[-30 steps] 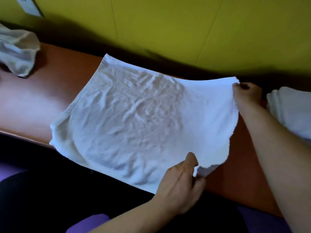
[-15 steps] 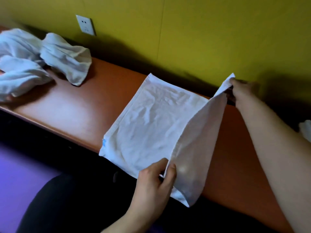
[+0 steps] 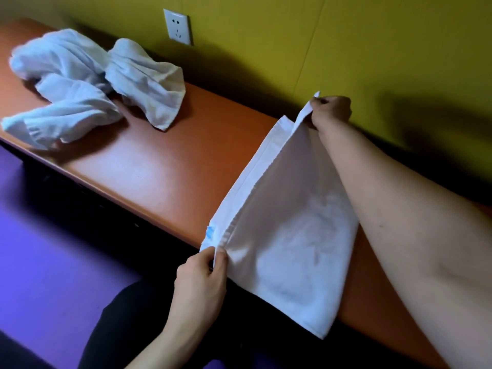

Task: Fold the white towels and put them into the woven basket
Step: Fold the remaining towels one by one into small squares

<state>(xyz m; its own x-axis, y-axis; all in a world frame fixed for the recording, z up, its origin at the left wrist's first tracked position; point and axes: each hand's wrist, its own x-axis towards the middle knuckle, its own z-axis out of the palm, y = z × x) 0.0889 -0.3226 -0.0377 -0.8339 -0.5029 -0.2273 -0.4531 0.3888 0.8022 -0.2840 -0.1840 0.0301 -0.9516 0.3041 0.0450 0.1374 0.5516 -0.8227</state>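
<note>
Now both hands pinch 1 white towel (image 3: 287, 235) folded over on the desk (image 3: 165, 166): left hand (image 3: 199, 283) at its near corner, right hand (image 3: 330, 110) at the far corner.

A yellow-green panelled wall (image 3: 266, 30) runs behind a long orange-brown table (image 3: 159, 161), thin vertical seams dividing its panels; a white socket (image 3: 177, 30) sits on the wall above the table's far edge; the floor (image 3: 53, 262) below is purple; dark shadow lies along the wall's base.
</note>
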